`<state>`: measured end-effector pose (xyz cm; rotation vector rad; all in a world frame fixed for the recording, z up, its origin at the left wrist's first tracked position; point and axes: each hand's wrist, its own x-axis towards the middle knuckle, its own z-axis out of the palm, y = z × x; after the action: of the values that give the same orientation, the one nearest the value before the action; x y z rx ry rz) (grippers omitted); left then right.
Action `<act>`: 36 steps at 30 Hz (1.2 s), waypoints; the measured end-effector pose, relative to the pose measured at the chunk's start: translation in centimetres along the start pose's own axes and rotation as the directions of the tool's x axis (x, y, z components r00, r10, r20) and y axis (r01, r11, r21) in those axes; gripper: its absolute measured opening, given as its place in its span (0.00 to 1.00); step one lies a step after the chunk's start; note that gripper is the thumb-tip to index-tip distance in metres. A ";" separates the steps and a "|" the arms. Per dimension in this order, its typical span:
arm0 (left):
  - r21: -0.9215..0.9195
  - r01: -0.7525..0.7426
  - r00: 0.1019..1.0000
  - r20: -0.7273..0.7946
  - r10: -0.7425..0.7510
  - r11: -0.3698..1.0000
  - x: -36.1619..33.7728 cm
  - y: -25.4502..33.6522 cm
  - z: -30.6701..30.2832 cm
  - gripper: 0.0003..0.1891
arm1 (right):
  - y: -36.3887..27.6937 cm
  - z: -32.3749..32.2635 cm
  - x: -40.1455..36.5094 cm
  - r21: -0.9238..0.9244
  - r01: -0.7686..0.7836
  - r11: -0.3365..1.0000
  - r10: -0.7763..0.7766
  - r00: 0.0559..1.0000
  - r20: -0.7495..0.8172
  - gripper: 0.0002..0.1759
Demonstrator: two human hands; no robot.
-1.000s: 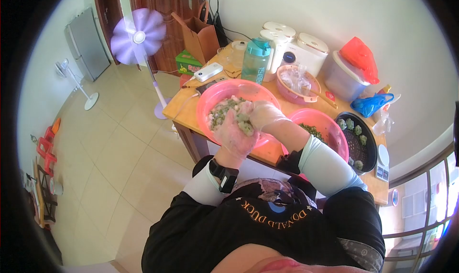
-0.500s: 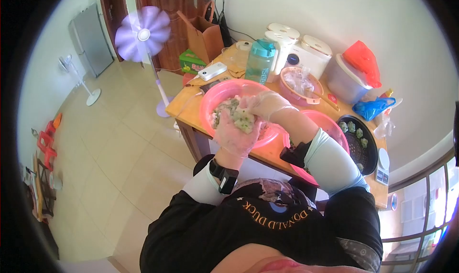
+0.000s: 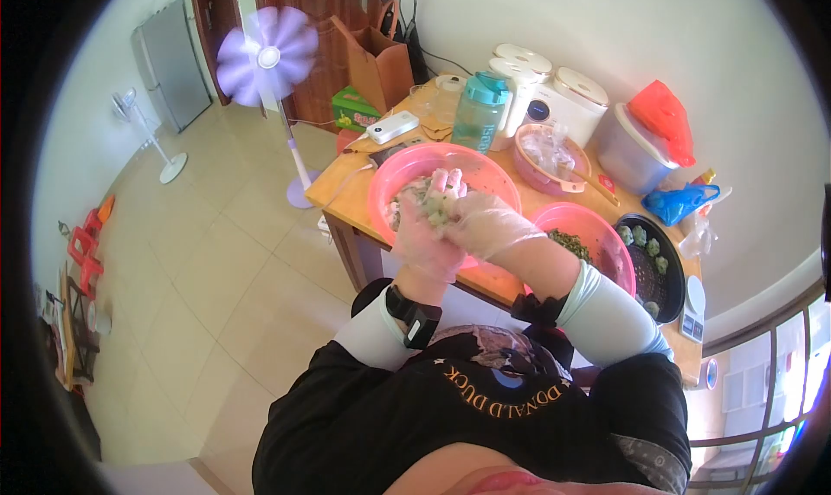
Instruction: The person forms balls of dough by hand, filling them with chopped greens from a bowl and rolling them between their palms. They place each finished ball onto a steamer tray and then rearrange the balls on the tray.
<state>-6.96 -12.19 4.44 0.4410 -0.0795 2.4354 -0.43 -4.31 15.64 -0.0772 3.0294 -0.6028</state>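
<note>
My left hand (image 3: 426, 242), in a thin clear glove, cups a pale green and white clump of chopped filling (image 3: 440, 207) above a pink bowl (image 3: 498, 170). Against the clump's near side presses my gloved right hand (image 3: 493, 225), its fingers curled round it and partly hidden. More of the loose pale filling (image 3: 402, 202) lies in the bowl under my hands. A second pink bowl (image 3: 619, 265) with chopped green leaves (image 3: 569, 244) stands to the right, partly behind my right forearm. Beyond it, a black round pan (image 3: 662, 278) holds several green-white balls (image 3: 639, 235).
Along the back of the wooden table (image 3: 346, 187) stand a teal bottle (image 3: 480, 110), white appliances (image 3: 563, 101) and a small pink basin (image 3: 554, 170) with plastic bags. A kitchen scale (image 3: 692, 304) sits at the right edge. A purple fan (image 3: 268, 58) stands on the floor.
My right hand has come down and closed against the clump, covering more of it. My forearm has shifted, showing the green leaves in the second bowl. The view has moved slightly.
</note>
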 end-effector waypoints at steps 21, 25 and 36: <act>0.033 -0.073 0.990 -0.118 0.076 0.997 -0.1 1.0 0.6 0.36 | -1.4 0.3 -1.1 -0.191 -0.046 0.980 0.027 0.995 -0.101 0.21; 0.037 -0.060 0.985 -0.157 0.065 0.997 -0.3 1.0 1.1 0.36 | -2.3 -0.7 -0.8 -0.444 -0.015 0.896 0.094 0.984 0.155 0.15; 0.069 -0.016 0.966 -0.255 0.033 0.997 -0.5 -0.2 2.5 0.23 | 0.0 -1.0 0.0 -0.545 0.338 0.767 -0.132 0.915 0.382 0.09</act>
<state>-5.78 -12.76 6.65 0.1509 0.1082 2.5034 -0.49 -3.92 16.57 -0.5377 2.7619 0.3746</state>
